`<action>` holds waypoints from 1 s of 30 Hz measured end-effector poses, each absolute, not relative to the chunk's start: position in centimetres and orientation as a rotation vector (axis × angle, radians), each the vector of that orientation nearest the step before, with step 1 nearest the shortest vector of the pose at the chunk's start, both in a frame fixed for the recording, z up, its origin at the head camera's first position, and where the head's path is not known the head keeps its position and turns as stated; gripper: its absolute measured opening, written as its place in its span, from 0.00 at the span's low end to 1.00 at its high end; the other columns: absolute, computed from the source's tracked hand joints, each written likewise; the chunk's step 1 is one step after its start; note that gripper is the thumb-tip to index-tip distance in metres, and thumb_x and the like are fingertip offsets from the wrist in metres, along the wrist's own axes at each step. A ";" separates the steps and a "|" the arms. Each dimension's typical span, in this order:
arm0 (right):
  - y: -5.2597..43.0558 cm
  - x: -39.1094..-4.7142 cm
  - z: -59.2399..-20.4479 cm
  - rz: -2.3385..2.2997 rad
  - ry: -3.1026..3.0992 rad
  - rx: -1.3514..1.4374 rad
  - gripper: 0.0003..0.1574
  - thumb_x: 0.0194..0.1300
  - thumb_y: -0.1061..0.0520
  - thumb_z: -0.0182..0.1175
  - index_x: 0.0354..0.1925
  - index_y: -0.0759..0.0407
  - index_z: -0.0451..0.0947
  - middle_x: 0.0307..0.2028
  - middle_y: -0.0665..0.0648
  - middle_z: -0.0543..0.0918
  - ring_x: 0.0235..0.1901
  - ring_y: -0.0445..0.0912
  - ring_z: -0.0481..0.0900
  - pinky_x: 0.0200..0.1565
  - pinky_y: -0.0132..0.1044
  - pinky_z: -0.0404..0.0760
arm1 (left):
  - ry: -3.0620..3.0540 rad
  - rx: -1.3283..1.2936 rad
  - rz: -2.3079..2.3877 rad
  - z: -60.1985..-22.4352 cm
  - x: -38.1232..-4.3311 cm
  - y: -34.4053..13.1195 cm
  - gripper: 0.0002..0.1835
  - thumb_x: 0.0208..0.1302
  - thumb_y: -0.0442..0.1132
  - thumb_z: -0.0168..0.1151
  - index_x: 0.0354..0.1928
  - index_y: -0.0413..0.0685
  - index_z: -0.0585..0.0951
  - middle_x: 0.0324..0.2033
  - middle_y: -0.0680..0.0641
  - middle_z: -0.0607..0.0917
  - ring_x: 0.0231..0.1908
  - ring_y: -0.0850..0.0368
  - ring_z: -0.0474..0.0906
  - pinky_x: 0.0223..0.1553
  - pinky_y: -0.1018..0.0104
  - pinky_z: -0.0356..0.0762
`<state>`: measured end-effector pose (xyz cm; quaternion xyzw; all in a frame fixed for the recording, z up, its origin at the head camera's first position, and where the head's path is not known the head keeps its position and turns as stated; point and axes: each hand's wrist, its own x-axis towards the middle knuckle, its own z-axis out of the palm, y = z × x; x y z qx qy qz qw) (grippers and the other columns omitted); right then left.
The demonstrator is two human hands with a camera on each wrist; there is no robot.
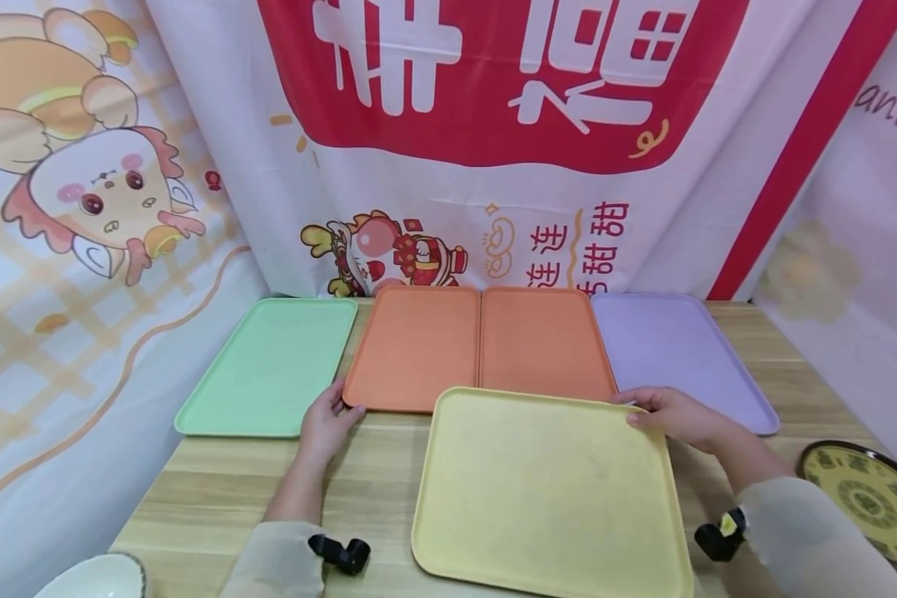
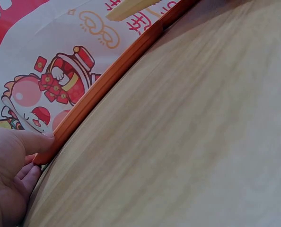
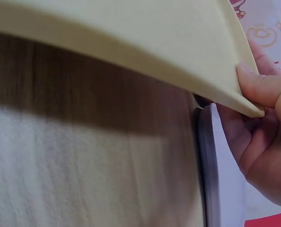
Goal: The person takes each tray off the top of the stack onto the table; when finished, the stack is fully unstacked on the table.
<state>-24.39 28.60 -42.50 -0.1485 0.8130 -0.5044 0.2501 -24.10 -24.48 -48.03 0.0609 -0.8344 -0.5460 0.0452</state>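
My left hand [image 1: 327, 422] is at the near left corner of the left orange tray [image 1: 422, 349]. In the left wrist view its thumb lies on the tray's rim and its fingers curl beside the corner below. With my right hand [image 1: 676, 415] I grip the far right corner of a yellow tray [image 1: 549, 490], thumb on top and fingers underneath. The right wrist view shows that yellow tray [image 3: 145, 33] raised over the wooden table, casting a shadow. It overlaps the near edges of both orange trays in the head view. The right orange tray [image 1: 546, 345] lies close beside the left one.
A green tray [image 1: 272, 365] lies at the left and a purple tray [image 1: 680, 357] at the right of the row. A patterned round plate [image 1: 867, 502] sits at the right edge. Part of a white bowl [image 1: 97, 577] shows at the front left. Printed cloth [image 1: 493, 183] hangs behind the table.
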 end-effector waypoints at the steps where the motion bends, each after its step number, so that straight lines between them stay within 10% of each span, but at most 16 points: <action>1: 28.5 -24.4 -42.6 -1.365 2.224 -0.413 0.30 0.71 0.59 0.56 0.64 0.76 0.66 0.48 0.60 0.85 0.37 0.42 0.85 0.42 0.34 0.87 | -2.548 0.185 -1.667 -48.0 -24.1 -24.5 0.37 0.65 0.30 0.62 0.73 0.33 0.57 0.72 0.31 0.61 0.71 0.37 0.61 0.72 0.50 0.65; 10: 27.3 -24.1 -43.4 -1.313 2.344 -0.441 0.24 0.72 0.60 0.55 0.61 0.73 0.71 0.51 0.71 0.82 0.40 0.38 0.82 0.42 0.30 0.83 | -2.539 0.185 -1.688 -47.7 -23.8 -24.3 0.37 0.66 0.30 0.61 0.73 0.32 0.56 0.71 0.31 0.61 0.71 0.37 0.61 0.71 0.51 0.65; 18: 26.3 -23.9 -43.9 -1.141 2.672 -0.469 0.06 0.67 0.62 0.60 0.41 0.65 0.78 0.34 0.55 0.82 0.33 0.39 0.73 0.34 0.29 0.76 | -2.546 0.194 -1.701 -47.7 -23.9 -24.3 0.38 0.66 0.31 0.61 0.74 0.34 0.56 0.72 0.32 0.61 0.71 0.39 0.60 0.72 0.51 0.65; 30: 25.6 -23.7 -44.3 -1.007 2.757 -0.338 0.07 0.65 0.62 0.62 0.41 0.61 0.84 0.34 0.54 0.82 0.34 0.44 0.74 0.36 0.35 0.77 | -2.549 0.209 -1.702 -47.7 -23.9 -24.3 0.38 0.66 0.31 0.61 0.74 0.35 0.56 0.72 0.32 0.61 0.71 0.39 0.60 0.71 0.51 0.65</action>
